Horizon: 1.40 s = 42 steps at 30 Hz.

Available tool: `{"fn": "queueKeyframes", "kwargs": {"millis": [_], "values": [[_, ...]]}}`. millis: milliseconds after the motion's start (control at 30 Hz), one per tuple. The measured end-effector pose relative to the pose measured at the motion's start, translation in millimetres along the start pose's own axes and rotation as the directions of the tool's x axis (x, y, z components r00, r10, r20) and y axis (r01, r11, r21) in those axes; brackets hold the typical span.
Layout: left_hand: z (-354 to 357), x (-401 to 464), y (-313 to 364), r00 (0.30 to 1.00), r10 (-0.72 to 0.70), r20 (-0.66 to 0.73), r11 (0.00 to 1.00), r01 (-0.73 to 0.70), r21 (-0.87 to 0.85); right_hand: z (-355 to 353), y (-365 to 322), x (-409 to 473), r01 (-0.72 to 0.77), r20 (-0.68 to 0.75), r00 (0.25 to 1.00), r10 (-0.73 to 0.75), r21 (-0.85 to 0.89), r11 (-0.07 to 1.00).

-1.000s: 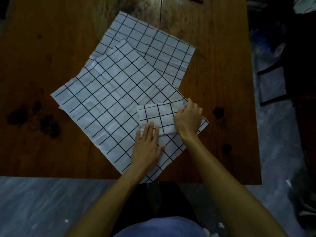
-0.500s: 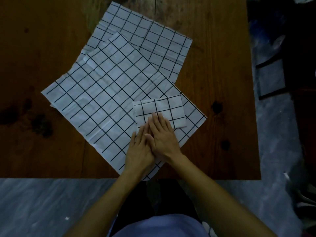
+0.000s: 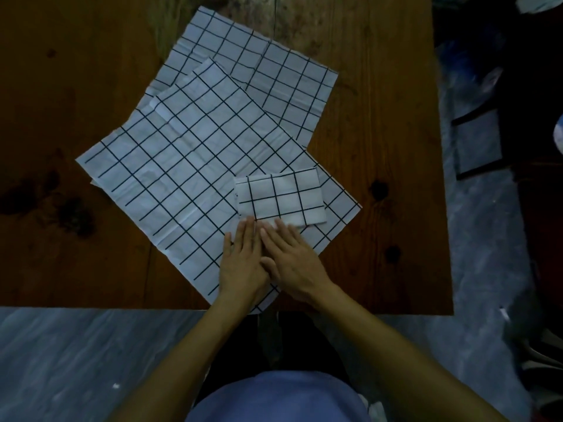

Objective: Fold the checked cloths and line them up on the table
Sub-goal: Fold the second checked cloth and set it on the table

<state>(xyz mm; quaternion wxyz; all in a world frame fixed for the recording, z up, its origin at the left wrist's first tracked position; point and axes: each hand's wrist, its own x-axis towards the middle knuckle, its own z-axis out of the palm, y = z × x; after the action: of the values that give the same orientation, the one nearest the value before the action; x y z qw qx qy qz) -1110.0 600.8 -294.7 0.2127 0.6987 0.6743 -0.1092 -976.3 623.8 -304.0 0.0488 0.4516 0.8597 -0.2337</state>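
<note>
Grey marble floor (image 3: 76,360) below, brown wooden table (image 3: 380,132) above it. Nearest, left hand (image 3: 242,263) and right hand (image 3: 294,263) lie flat, fingers straight, overlapping, fingertips at the near edge of the small folded white black-checked cloth (image 3: 280,197), long axis left-right. Underneath, a large open checked cloth (image 3: 182,166) sits diagonally; another (image 3: 274,77) lies farther back.

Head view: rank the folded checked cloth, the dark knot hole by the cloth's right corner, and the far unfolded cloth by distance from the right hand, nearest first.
1. Folded checked cloth: just beyond the right hand, whose fingertips touch its near edge.
2. Dark knot hole: on bare table to the right, farther out.
3. Far unfolded cloth: at the back, partly under the nearer unfolded one.
</note>
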Motion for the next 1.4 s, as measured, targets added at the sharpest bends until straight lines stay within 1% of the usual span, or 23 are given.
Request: {"fn": "queueKeyframes", "kwargs": {"millis": [67,200,300,367,400,467,500,567,633,733,800,900,1000,1133,1167,1200,1300,1333,1400], "values": [[-0.3,-0.6,-2.8,1.000,0.003,0.026,0.999,-0.004,0.037,7.3,-0.4,-1.4,-0.039,0.019,0.999,0.038,0.028,0.999],[-1.4,-6.9,-11.4,0.998,-0.066,0.015,0.998,0.065,0.017,7.1,26.2,-18.9,-0.189,-0.053,0.981,0.188,-0.016,0.982],[-6.2,-13.0,-14.3,0.994,-0.108,0.019,0.989,0.106,0.101,4.0,31.3,-24.2,-0.234,-0.074,0.970,0.232,-0.018,0.972],[-11.9,-14.2,-8.6,0.997,-0.082,-0.015,0.989,0.083,0.126,4.8,26.2,-22.0,-0.243,-0.073,0.968,0.240,-0.030,0.970],[-12.6,-14.2,-1.8,0.999,-0.036,-0.037,0.991,0.041,0.126,5.5,24.2,-21.4,-0.250,-0.072,0.967,0.246,-0.041,0.967],[-9.0,-12.8,16.8,0.997,0.070,-0.046,0.991,-0.064,0.113,6.2,23.8,-21.7,-0.256,-0.078,0.965,0.252,-0.049,0.966],[-5.9,-11.5,24.7,0.996,0.091,-0.024,0.992,-0.089,0.088,6.1,24.5,-22.1,-0.258,-0.084,0.964,0.253,-0.048,0.965],[0.1,-8.2,32.5,0.998,0.062,0.010,0.998,-0.062,0.021,5.0,24.5,-22.5,-0.264,-0.090,0.962,0.259,-0.049,0.963],[3.4,-7.3,32.0,0.999,0.043,0.000,0.999,-0.043,-0.019,4.5,21.6,-20.2,-0.250,-0.094,0.965,0.247,-0.032,0.968],[5.2,-9.0,30.2,0.998,0.056,-0.025,0.997,-0.057,-0.059,6.3,14.3,-15.1,-0.132,-0.066,0.989,0.134,0.032,0.991],[7.7,-8.6,29.7,0.998,0.059,-0.030,0.995,-0.061,-0.076,6.6,14.2,-14.1,-0.117,-0.061,0.991,0.121,0.057,0.991],[12.3,-11.0,19.8,0.998,0.031,-0.059,0.996,-0.036,-0.082,-1.5,28.5,-22.2,-0.203,-0.109,0.972,0.208,0.053,0.978],[13.6,-17.0,4.0,0.999,-0.015,-0.045,0.997,0.012,-0.079,-7.6,50.1,-34.8,-0.312,-0.141,0.939,0.314,0.038,0.949],[8.4,-19.2,2.9,0.998,-0.037,-0.045,0.999,0.036,-0.021,-10.1,49.4,-36.6,-0.369,-0.182,0.914,0.362,-0.004,0.930],[7.3,-17.9,6.0,0.998,-0.042,-0.050,0.999,0.042,0.007,-10.8,45.0,-34.6,-0.359,-0.205,0.913,0.352,0.006,0.933],[5.9,-16.3,10.2,0.997,-0.039,-0.059,0.999,0.041,0.034,-11.7,39.9,-31.9,-0.318,-0.220,0.924,0.313,0.016,0.948],[-2.6,-7.5,22.8,0.993,0.013,-0.121,0.999,-0.008,0.037,-4.9,23.0,-17.6,-0.080,-0.178,0.981,0.080,0.010,0.997],[-3.2,-3.6,25.0,0.993,0.025,-0.112,0.999,-0.022,0.026,-2.6,18.5,-11.2,-0.032,-0.154,0.987,0.034,0.015,0.999],[0.5,2.7,21.9,0.997,0.024,-0.071,1.000,-0.024,0.006,0.2,16.3,-1.2,-0.039,-0.127,0.991,0.044,0.038,0.999]]}}
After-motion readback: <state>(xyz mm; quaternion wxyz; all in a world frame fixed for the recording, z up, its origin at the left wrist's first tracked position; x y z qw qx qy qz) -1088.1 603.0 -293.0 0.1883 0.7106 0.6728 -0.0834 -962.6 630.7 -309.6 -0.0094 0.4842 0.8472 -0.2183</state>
